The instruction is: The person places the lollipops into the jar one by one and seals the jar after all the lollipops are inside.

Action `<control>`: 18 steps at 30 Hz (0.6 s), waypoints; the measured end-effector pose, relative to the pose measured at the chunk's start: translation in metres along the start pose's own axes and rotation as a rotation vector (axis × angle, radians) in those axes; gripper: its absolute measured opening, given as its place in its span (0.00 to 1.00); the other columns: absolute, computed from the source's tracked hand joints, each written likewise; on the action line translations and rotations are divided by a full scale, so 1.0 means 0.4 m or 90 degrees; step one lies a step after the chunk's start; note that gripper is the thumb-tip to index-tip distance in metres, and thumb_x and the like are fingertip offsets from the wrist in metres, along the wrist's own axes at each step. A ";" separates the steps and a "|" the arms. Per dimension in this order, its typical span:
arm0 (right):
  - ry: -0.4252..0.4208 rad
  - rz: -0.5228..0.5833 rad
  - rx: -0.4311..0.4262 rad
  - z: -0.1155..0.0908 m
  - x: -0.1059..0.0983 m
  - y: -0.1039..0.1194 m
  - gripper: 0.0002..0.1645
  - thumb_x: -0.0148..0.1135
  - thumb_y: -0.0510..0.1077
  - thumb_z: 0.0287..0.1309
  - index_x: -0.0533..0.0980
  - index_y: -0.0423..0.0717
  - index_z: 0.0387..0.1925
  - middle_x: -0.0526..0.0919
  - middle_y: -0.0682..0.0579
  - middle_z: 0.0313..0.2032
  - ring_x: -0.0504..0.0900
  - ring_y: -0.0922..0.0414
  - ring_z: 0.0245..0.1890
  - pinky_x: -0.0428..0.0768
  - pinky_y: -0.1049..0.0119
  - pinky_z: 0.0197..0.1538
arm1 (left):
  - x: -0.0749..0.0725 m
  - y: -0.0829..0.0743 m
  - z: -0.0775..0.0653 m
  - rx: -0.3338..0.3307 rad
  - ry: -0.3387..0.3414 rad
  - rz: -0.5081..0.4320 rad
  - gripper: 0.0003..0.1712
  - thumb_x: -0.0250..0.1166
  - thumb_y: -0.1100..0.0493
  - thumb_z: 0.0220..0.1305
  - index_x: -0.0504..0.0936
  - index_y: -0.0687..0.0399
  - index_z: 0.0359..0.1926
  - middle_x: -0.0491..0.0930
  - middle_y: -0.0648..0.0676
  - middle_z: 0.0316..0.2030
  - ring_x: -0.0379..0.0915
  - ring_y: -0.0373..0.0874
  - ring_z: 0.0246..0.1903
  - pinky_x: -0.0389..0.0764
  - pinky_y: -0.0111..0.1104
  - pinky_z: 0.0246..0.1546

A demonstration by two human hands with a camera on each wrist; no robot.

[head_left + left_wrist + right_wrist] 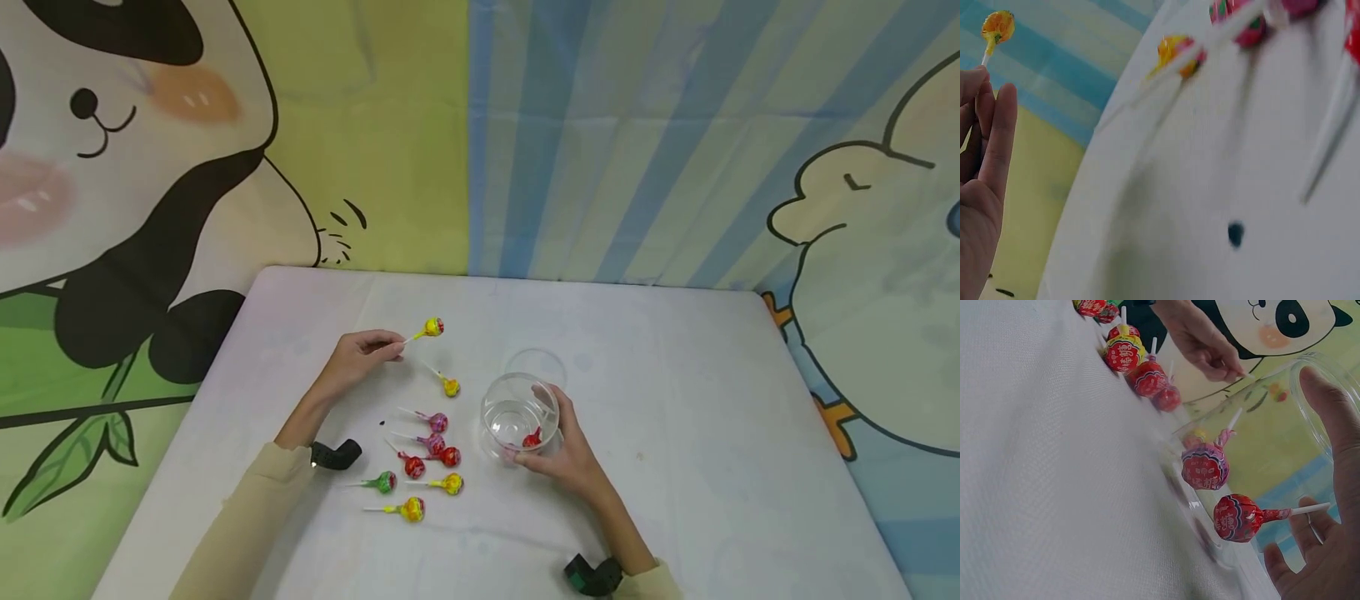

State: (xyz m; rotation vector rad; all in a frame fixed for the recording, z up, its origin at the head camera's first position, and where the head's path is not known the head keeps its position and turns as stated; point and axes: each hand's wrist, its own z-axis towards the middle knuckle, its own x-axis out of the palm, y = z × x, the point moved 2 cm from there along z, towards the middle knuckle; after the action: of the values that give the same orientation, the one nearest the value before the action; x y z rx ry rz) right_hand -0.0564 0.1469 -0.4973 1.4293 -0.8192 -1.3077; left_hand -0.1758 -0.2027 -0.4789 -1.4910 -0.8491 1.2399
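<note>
My left hand (358, 360) pinches the stick of a yellow lollipop (432, 327) above the far left part of the table; the wrapped ball points away from the fingers. In the left wrist view that lollipop (999, 26) stands up from the fingertips. A clear round jar (498, 417) has my right hand (567, 450) curled around its right side. Inside the jar lies a red lollipop (532, 438), its stick toward my fingers in the right wrist view. A purple lollipop (1205, 466) shows through the jar wall there.
Left of the jar, several wrapped lollipops lie on the white table (712, 433): a yellow one (450, 387), purple ones (437, 422), red ones (414, 467), a green one (386, 482) and more yellow ones (412, 509). A clear round lid (562, 367) lies behind the jar.
</note>
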 end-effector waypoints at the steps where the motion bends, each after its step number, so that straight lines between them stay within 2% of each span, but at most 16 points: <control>1: 0.000 0.002 0.001 0.000 -0.001 0.003 0.62 0.80 0.42 0.38 0.53 0.62 0.71 0.64 0.48 0.70 0.62 0.45 0.69 0.52 0.32 0.69 | 0.011 -0.017 -0.008 0.008 0.002 -0.023 0.19 0.65 0.53 0.65 0.82 0.65 0.48 0.82 0.66 0.43 0.84 0.33 0.35 0.82 0.28 0.42; 4: -0.002 0.008 0.000 0.002 -0.004 0.009 0.62 0.80 0.41 0.38 0.52 0.62 0.71 0.64 0.49 0.70 0.61 0.46 0.70 0.52 0.33 0.70 | 0.049 -0.067 -0.034 0.036 0.022 -0.089 0.19 0.64 0.57 0.65 0.80 0.71 0.48 0.83 0.59 0.40 0.83 0.34 0.35 0.82 0.27 0.43; 9: -0.001 -0.006 0.004 0.001 -0.003 0.011 0.62 0.80 0.42 0.39 0.52 0.59 0.72 0.64 0.48 0.70 0.61 0.45 0.70 0.53 0.31 0.69 | 0.118 -0.129 -0.075 0.086 0.089 -0.119 0.18 0.62 0.60 0.66 0.78 0.76 0.46 0.82 0.41 0.34 0.81 0.34 0.34 0.81 0.26 0.40; 11: -0.002 -0.009 0.010 0.001 -0.002 0.011 0.62 0.79 0.43 0.39 0.51 0.59 0.72 0.64 0.48 0.70 0.61 0.45 0.71 0.53 0.31 0.69 | 0.145 -0.143 -0.089 0.087 0.122 -0.119 0.16 0.62 0.59 0.66 0.79 0.73 0.45 0.82 0.41 0.34 0.81 0.36 0.34 0.81 0.27 0.37; 14: -0.001 -0.009 0.017 0.001 -0.001 0.007 0.61 0.79 0.44 0.40 0.51 0.59 0.71 0.63 0.48 0.70 0.61 0.44 0.71 0.53 0.31 0.69 | 0.179 -0.152 -0.105 0.063 0.153 -0.110 0.14 0.63 0.57 0.66 0.81 0.66 0.44 0.82 0.46 0.34 0.81 0.44 0.34 0.81 0.31 0.32; 18: -0.003 -0.010 0.025 -0.001 0.002 0.003 0.61 0.79 0.45 0.41 0.51 0.58 0.71 0.63 0.49 0.70 0.60 0.44 0.72 0.53 0.32 0.69 | 0.206 -0.152 -0.116 0.030 0.149 -0.085 0.11 0.64 0.55 0.66 0.83 0.57 0.43 0.82 0.57 0.35 0.79 0.56 0.35 0.79 0.34 0.29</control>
State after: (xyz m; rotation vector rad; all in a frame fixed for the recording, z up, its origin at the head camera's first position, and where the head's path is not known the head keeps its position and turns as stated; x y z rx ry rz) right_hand -0.0557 0.1460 -0.4966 1.4665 -0.8413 -1.3140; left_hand -0.1071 -0.1210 -0.4442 -1.4827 -0.7456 0.9589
